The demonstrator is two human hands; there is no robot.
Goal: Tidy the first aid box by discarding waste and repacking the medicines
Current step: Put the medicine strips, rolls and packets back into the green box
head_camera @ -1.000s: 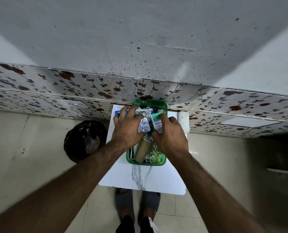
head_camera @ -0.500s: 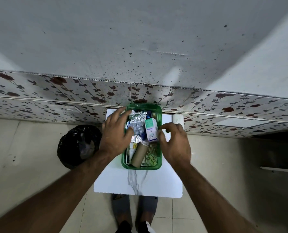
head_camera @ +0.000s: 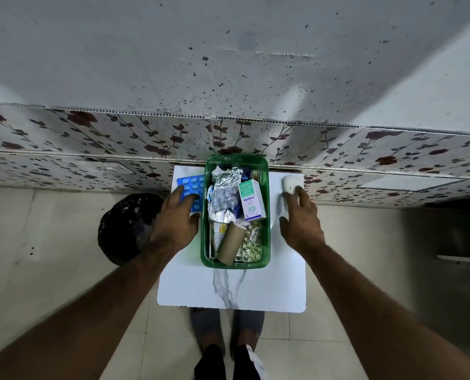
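The green first aid box stands on a small white table, filled with foil blister strips, a white and teal Optibex carton and a brown cardboard tube. My left hand lies left of the box, fingers spread, its fingertips on a blue blister pack on the table. On the right side of the box my right hand is spread too, with its fingertips touching a small white roll. Neither hand grips anything.
A black-lined waste bin stands on the tiled floor to the table's left. The table backs against a wall with floral panelling. My feet show under the table's front edge.
Both hands have left the inside of the box and moved outward, the left onto the blue blister pack, the right toward the white roll. The Optibex carton now lies free in the box.
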